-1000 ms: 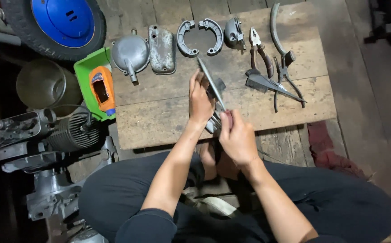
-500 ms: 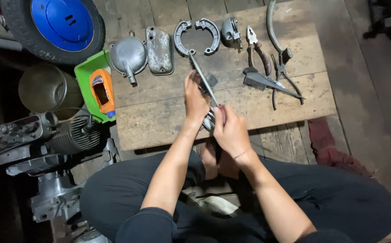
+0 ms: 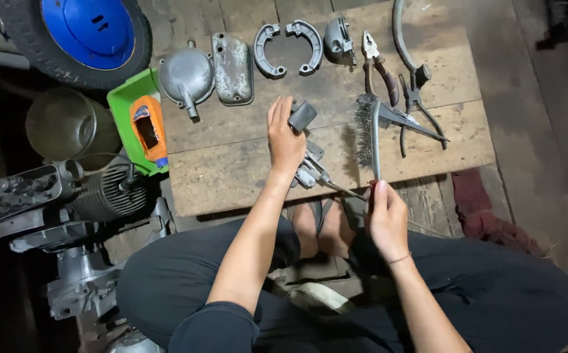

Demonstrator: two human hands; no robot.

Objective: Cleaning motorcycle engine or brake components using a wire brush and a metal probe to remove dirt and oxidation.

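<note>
My left hand (image 3: 285,138) rests on the wooden board (image 3: 231,171) and holds a small grey metal lever assembly (image 3: 310,171). The assembly has a black block (image 3: 302,116) at its top, by my fingertips. A thin rod (image 3: 346,190) sticks out of it toward my right hand. My right hand (image 3: 385,219) is at the board's near edge, its fingers pinching the end of a wire brush's handle (image 3: 375,147). The brush's bristles (image 3: 362,131) lie on the board just right of the assembly.
At the back of the board lie two brake shoes (image 3: 290,40), a flat metal cover (image 3: 233,59), a round cover (image 3: 186,75), pliers (image 3: 378,65), thin-nosed pliers (image 3: 418,111). To the left are a green tray (image 3: 124,98), a blue-hubbed wheel (image 3: 88,29), an engine (image 3: 68,189).
Both hands were together on the metal assembly. My right hand has let go, moved right and taken the wire brush's handle. My left hand has set the assembly down on the board.
</note>
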